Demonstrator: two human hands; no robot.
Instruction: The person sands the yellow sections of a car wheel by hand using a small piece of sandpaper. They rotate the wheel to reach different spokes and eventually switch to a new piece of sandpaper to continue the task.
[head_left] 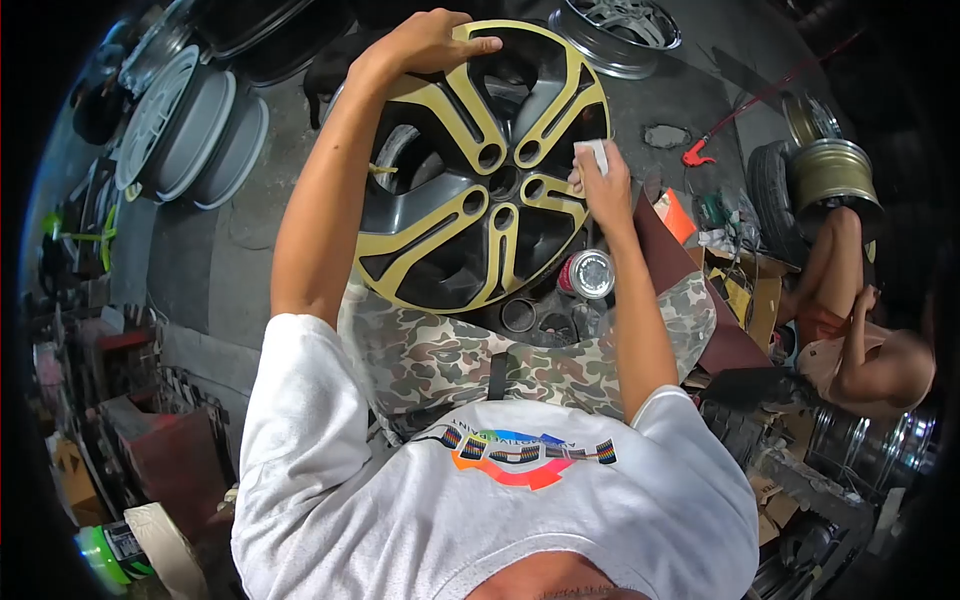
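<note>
A black alloy wheel [445, 235] with yellow-tan spoke faces lies tilted in front of my lap. My left hand [425, 43] grips its far edge, thumb stretched across the rim and the other fingers partly hidden. At the right side of the wheel, my right hand [606, 190] is closed on a small folded whitish piece [592, 152], either sandpaper or cloth. The piece is near the rim's edge; contact is hard to make out. Just below that hand stands a can with a silvery lid [590, 274], beside a dark round ring [518, 315].
Several grey wheels [195, 125] stand at the left, with another wheel [620, 38] at the far side. A red air blow gun [698, 152] lies on the floor at the right. Another person [865, 350] sits at the far right near a gold wheel [833, 172].
</note>
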